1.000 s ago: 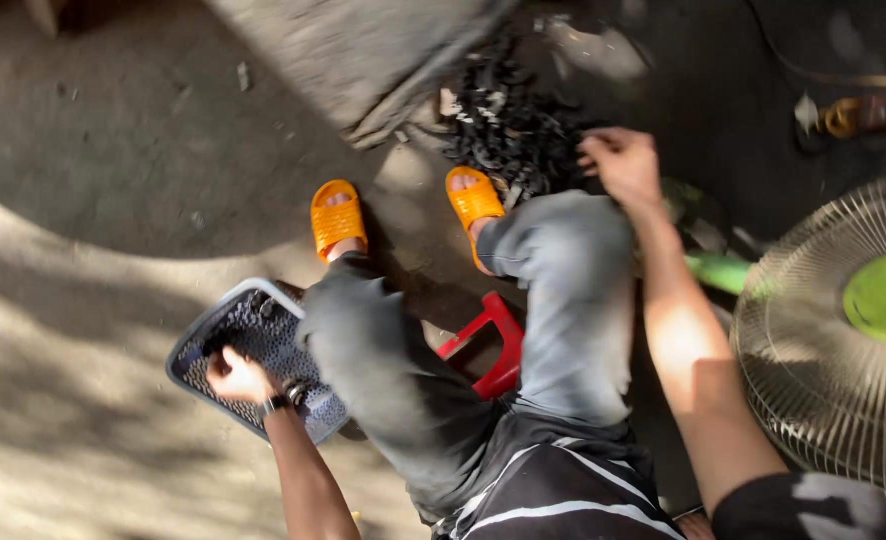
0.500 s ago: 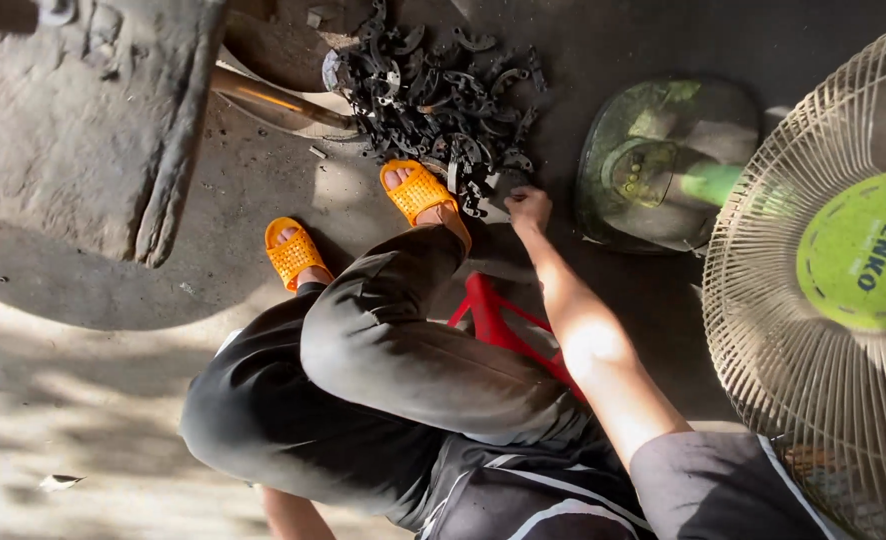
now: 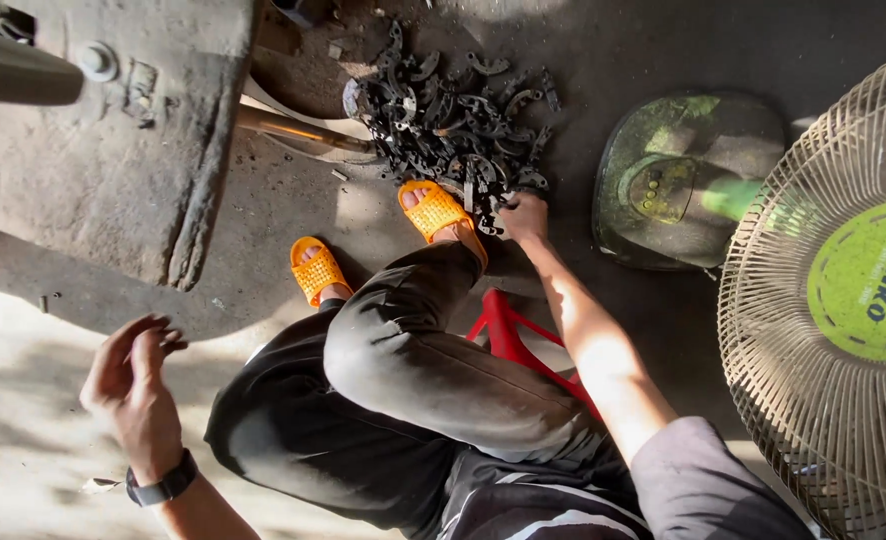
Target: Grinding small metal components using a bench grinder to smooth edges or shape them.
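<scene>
A heap of dark curved metal pieces (image 3: 453, 110) lies on the ground ahead of my feet. My right hand (image 3: 525, 216) reaches down past my right knee to the heap's near edge, fingers curled around a few of the pieces. My left hand (image 3: 135, 385) hangs free at the lower left, above the sunlit ground, fingers loosely apart and holding nothing. A black watch band sits on that wrist. I wear orange sandals (image 3: 435, 210) and sit on a low red stool (image 3: 508, 335).
A standing fan (image 3: 833, 400) with a wire grille and green hub fills the right edge. Its round green base (image 3: 683, 180) stands beside the heap. A large grey concrete block (image 3: 113, 150) with a bolt occupies the upper left.
My left hand, which held a grey perforated basket a second ago, is now empty and raised; the basket is out of view. My right hand stays at the heap's edge.
</scene>
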